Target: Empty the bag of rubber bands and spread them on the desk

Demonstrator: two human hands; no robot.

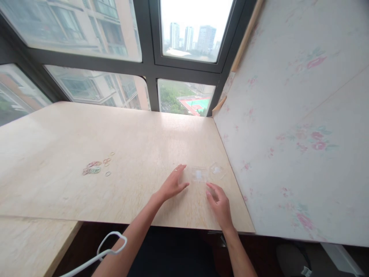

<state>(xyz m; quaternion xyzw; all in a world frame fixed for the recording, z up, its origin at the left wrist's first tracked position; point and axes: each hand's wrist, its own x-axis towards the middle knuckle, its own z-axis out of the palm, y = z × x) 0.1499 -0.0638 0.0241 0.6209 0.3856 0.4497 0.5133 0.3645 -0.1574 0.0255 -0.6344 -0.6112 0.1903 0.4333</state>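
A clear plastic box point(199, 175) lies on the light stone-patterned counter between my hands, with a whitish patch in its middle. Just left of it is my left hand point(173, 182), fingers stretched and thumb apart, a ring on one finger. My right hand point(219, 199) rests near the box's lower right corner, its fingers slightly curled and thumb apart, holding nothing visible. Beyond the right hand lies another clear plastic piece point(216, 169), its outline hard to make out. Further left on the counter is a small pile of colored rings or bands point(92, 168), mostly pink and green.
Several loose rings point(107, 161) are scattered beside the pile. A wall with floral paper point(288, 154) borders the counter point(129, 134) on the right, and dark-framed windows point(184, 69) stand behind it. A white looped object point(112, 246) crosses the lower left, in front of my left forearm.
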